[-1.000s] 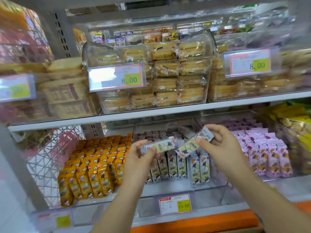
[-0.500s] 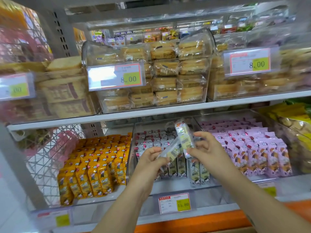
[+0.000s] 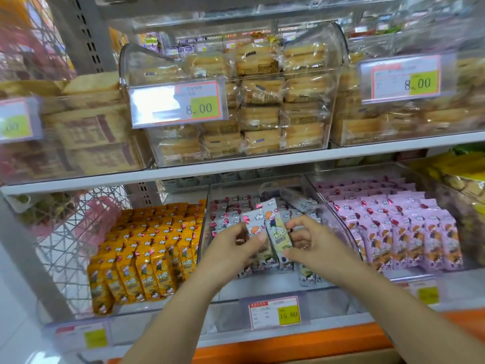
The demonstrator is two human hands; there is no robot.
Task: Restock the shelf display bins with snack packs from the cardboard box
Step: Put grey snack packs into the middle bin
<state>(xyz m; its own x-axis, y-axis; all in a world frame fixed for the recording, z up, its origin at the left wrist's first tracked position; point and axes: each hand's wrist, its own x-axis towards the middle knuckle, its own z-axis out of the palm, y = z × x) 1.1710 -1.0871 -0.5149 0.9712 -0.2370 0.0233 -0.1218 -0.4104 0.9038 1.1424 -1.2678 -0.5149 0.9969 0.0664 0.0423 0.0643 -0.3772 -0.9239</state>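
Fingers (image 3: pixel 298 225) of your right hand (image 3: pixel 312 245) curl round the greenish snack pack (image 3: pixel 277 229). Your left hand (image 3: pixel 231 248) pinches the white pack (image 3: pixel 252 228) between thumb and curled fingers. The two packs stand upright, touching side by side, just above the standing rows in the middle bin (image 3: pixel 328 285).

Work down from the big things. Your orange-edged lower shelf (image 3: pixel 288 342) carries three clear bins in a line: orange packs (image 3: pixel 147 258) on the left, purple packs (image 3: pixel 409 232) on the right, and yours between them, with bare floor showing along its front.

Each pack looks like a small puffed foil sleeve, so expect next to no weight, a slick skin, and walls that dent and crackle under a squeeze. Whatever is inside is probably brittle. Take hold across the long flat faces near the middle, lightly, as you are doing now. The crimped end seams are likely the stiffest part, so use the top one as a tab when you press a pack down into its row.
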